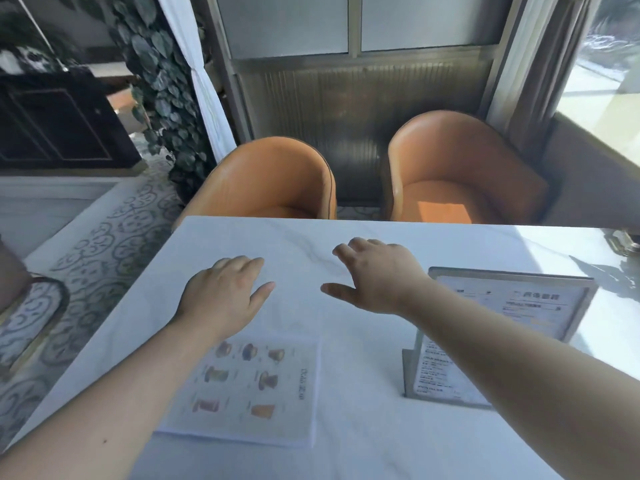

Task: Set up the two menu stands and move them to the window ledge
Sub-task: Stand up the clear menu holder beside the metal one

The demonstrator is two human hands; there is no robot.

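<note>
Two menu stands lie on the white marble table [346, 445]. One clear stand with drink pictures [256, 386] lies flat below my left forearm. A second stand with a metal frame and printed text [509, 306] rests at the right, partly hidden by my right forearm; its lower part [433, 375] shows near the table's front. My left hand [221, 296] hovers over the bare tabletop with fingers apart and holds nothing. Stretched forward to its right, my right hand [377, 271] is also open and empty. The sunlit window ledge [602, 133] runs along the far right.
Two orange tub chairs [277, 181] [460, 168] stand at the table's far edge. A dark metal object [623, 242] sits at the far right corner of the table. Patterned carpet [104, 237] and a dark cabinet [59, 123] lie to the left.
</note>
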